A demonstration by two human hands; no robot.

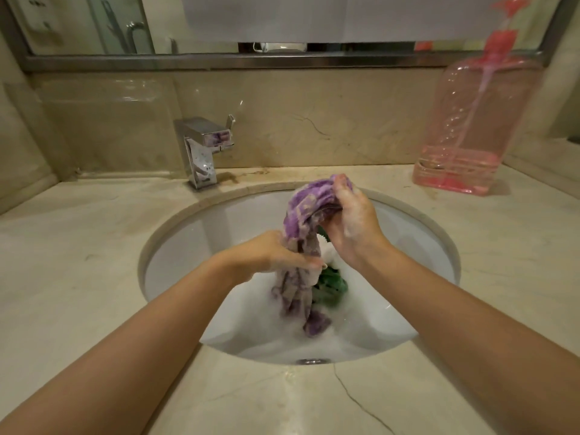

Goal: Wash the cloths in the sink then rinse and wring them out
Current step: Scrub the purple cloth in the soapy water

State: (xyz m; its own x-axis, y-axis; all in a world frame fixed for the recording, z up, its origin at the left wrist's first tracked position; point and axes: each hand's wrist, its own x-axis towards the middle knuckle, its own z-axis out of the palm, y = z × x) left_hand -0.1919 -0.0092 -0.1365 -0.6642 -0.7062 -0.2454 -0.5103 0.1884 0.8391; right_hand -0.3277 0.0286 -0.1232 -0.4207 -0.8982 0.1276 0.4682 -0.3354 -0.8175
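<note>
Purple cloth gripped by both soapy hands above the sink.

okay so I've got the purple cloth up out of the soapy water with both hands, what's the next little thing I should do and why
Probably rub the stretch between your hands together. The right hand grips the top of the purple cloth, the left hand pinches it lower, its tail trails in the suds, and the faucet isn't running, so this looks like washing, not rinsing. The green cloth waits in the sink.

Green cloth half behind purple cloth
</note>
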